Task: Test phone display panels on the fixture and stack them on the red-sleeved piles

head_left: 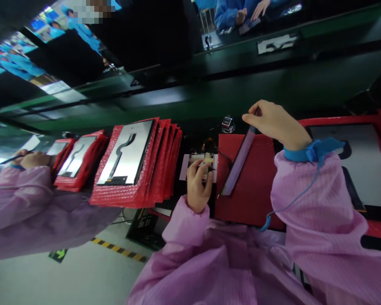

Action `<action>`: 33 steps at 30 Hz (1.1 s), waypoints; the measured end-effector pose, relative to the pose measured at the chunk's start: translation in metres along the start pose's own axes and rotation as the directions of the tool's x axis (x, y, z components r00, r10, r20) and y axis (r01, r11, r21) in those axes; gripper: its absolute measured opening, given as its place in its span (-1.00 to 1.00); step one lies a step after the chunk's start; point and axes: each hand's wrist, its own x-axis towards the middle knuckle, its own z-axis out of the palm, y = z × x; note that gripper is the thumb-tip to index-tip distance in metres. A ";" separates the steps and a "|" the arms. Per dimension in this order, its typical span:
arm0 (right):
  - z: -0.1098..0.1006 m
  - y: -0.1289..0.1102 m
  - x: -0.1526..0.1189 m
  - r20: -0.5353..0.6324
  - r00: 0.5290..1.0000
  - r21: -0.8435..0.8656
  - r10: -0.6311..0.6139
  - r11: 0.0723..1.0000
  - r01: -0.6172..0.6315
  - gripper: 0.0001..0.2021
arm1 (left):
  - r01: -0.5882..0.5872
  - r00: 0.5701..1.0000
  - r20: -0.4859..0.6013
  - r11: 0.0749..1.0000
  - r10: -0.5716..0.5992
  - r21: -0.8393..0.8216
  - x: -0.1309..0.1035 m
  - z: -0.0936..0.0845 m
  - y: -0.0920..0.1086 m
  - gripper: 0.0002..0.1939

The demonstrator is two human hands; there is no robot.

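Note:
My left hand (199, 186) rests with bent fingers on a small metal fixture (205, 161) that has a pale strip across it; whether the fingers grip a part is hidden. Above the red mat (260, 182), my right hand (273, 120) pinches the upper end of a thin, dark-edged panel (239, 163). This panel is tilted, seen nearly edge-on, with its lower end close to the mat's left side. A blue wrist strap (300, 153) with a thin cord circles my right wrist.
Left of the fixture, screen panels with flex cables (127, 148) lie on stacked red bubble bags (165, 169). Another panel (365, 156) lies at the right. A small shiny roll (227, 124) stands behind the mat. A neighbouring person's hands (34, 159) are at far left.

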 end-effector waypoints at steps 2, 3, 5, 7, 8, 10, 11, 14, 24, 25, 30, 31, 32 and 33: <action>0.000 0.001 0.000 -0.002 1.000 -0.007 -0.009 1.000 0.009 -0.79 | -0.060 0.998 0.038 0.967 0.052 0.249 -0.016 -0.002 -0.022 -0.65; -0.001 0.002 0.000 -0.006 1.000 -0.009 -0.018 1.000 0.018 -0.79 | -0.091 0.995 0.074 0.945 0.071 0.315 -0.022 -0.001 -0.029 -0.64; -0.001 0.004 0.001 -0.015 0.999 -0.012 -0.040 0.999 0.040 -0.80 | -0.143 0.986 0.135 0.916 0.099 0.375 -0.030 0.002 -0.038 -0.62; -0.002 0.006 0.001 -0.016 0.999 -0.016 -0.051 0.999 0.051 -0.81 | -0.161 0.981 0.162 0.903 0.104 0.399 -0.033 0.005 -0.040 -0.61; -0.002 0.006 0.001 -0.014 0.999 -0.018 -0.051 0.999 0.051 -0.81 | -0.157 0.981 0.169 0.900 0.095 0.406 -0.033 0.006 -0.039 -0.60; -0.003 0.005 0.001 -0.005 0.999 -0.025 -0.034 0.999 0.033 -0.82 | -0.146 0.981 0.178 0.899 0.078 0.412 -0.031 0.007 -0.038 -0.57; -0.004 0.004 0.001 0.000 1.000 -0.029 -0.020 0.999 0.020 -0.82 | -0.144 0.981 0.179 0.898 0.074 0.416 -0.030 0.008 -0.038 -0.57; -0.005 -0.001 -0.001 0.007 1.000 -0.046 0.022 0.999 -0.022 -0.81 | -0.149 0.982 0.168 0.888 0.083 0.435 -0.030 0.009 -0.038 -0.57; -0.017 -0.015 -0.027 -0.036 0.987 -0.141 0.154 0.977 -0.158 -0.44 | -0.243 0.927 0.348 0.933 0.142 0.266 -0.029 0.001 -0.033 -0.35; -0.021 -0.014 -0.033 -0.023 0.982 -0.138 0.188 0.972 -0.189 -0.43 | -0.302 0.888 0.418 0.929 0.192 0.215 -0.028 0.000 -0.033 -0.35; -0.042 0.006 -0.061 -0.065 0.959 -0.051 0.275 0.959 -0.278 -0.48 | -0.398 0.793 0.558 0.901 0.243 0.173 -0.025 0.000 -0.031 -0.42; -0.045 0.011 -0.065 -0.083 0.952 0.031 0.296 0.955 -0.294 -0.47 | -0.394 0.794 0.561 0.902 0.235 0.180 -0.024 0.000 -0.031 -0.42; -0.047 0.015 -0.067 -0.096 0.943 0.131 0.318 0.943 -0.305 -0.45 | -0.389 0.793 0.566 0.903 0.226 0.184 -0.024 0.000 -0.030 -0.41; -0.046 0.018 -0.068 -0.098 0.939 0.231 0.330 0.925 -0.301 -0.43 | -0.382 0.789 0.575 0.905 0.216 0.185 -0.023 0.001 -0.029 -0.41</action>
